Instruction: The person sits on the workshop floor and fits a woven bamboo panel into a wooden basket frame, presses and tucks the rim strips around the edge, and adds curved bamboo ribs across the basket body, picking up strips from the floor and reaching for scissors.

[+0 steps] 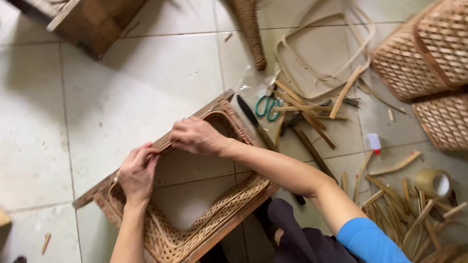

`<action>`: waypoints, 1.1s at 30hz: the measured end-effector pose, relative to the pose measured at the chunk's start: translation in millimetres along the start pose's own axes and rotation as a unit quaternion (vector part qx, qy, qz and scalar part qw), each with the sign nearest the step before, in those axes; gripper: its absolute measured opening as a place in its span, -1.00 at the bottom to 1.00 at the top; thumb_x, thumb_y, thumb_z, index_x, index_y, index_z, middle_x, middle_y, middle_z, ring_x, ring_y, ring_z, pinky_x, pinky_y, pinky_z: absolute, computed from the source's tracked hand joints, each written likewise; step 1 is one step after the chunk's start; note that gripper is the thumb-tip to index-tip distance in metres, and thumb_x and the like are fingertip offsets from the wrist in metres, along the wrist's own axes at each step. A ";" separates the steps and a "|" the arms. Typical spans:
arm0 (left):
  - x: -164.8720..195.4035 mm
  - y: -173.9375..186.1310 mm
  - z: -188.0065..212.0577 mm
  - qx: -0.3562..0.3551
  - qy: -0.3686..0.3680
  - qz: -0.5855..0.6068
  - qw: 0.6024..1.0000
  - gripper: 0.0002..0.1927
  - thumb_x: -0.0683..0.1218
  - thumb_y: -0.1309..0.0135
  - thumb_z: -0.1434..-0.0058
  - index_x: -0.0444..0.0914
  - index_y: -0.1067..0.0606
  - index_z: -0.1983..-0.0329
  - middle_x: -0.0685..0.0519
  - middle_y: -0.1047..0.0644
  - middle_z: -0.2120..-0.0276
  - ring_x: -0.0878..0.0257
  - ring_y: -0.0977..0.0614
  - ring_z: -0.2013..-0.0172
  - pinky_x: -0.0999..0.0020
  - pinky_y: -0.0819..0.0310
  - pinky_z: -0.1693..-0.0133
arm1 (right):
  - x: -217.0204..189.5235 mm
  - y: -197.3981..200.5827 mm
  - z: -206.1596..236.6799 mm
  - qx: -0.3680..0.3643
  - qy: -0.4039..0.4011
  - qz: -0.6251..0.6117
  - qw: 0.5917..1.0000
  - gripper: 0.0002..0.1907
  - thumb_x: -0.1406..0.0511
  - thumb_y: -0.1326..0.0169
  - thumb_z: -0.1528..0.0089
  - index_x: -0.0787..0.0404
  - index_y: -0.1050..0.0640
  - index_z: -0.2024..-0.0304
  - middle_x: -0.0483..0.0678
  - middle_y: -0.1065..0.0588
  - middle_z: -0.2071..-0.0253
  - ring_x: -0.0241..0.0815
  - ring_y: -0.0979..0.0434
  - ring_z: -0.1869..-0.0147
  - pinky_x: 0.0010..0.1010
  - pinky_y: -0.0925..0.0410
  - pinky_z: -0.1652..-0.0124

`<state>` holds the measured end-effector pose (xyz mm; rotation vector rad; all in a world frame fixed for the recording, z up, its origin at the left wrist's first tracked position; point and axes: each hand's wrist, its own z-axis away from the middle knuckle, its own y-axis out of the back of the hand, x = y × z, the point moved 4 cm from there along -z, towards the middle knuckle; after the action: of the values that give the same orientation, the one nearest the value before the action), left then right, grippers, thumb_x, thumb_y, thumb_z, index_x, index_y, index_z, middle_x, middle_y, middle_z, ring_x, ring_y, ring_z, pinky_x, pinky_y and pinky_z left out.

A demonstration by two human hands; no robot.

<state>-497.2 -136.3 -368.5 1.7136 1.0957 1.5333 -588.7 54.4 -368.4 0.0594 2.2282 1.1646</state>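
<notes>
A rectangular woven cane frame with a wooden rim lies tilted on the tiled floor, its middle open to the tiles. My left hand grips the far long edge of the frame, fingers pinched on a thin cane strip. My right hand is closed over the same edge further right, near the rounded corner. Both forearms reach across the frame from the lower right.
Green-handled scissors, a dark knife and loose bamboo strips lie just right of the frame. Woven baskets stand at the upper right, a tape roll and more sticks at the lower right. A wooden box sits top left.
</notes>
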 end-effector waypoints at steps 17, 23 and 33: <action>-27.7 -33.4 6.2 -0.029 0.039 -0.064 0.997 -0.81 -0.09 -0.30 -0.21 -0.13 -0.59 0.12 0.06 -0.65 -0.03 0.23 -0.71 0.11 0.34 -0.67 0.15 | 276.8 194.1 284.9 -0.146 -0.561 0.335 0.743 -0.61 0.29 -0.17 -0.26 0.15 -0.52 -0.16 0.06 -0.53 -0.11 0.01 -0.38 -0.33 -0.01 0.00 -0.41; 43.9 -23.6 20.0 0.106 -0.090 -0.074 0.987 -0.65 -0.08 -0.18 -0.27 -0.22 -0.51 -0.11 -0.10 -0.54 -0.21 0.05 -0.65 -0.06 0.19 -0.59 -0.09 | 238.6 203.9 231.8 0.109 -0.325 0.424 0.838 -0.85 0.27 -0.12 -0.37 0.17 -0.52 0.28 -0.05 -0.45 0.28 -0.15 -0.51 0.17 0.10 -0.33 -0.20; 172.1 7.8 89.3 -0.004 0.128 0.583 0.802 -0.40 -0.14 -0.06 -0.39 -0.23 -0.16 -0.44 -0.04 -0.49 -0.08 0.37 -0.63 0.19 0.48 -0.66 0.22 | -105.0 98.3 110.4 0.034 0.068 0.027 0.997 -0.76 0.23 -0.13 -0.34 0.22 -0.42 0.08 -0.09 -0.41 0.32 -0.26 -0.44 0.39 -0.36 -0.36 0.46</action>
<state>-408.2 17.6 -290.7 2.3726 -0.0360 2.4953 -467.2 162.5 -288.2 0.0702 2.3981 1.1523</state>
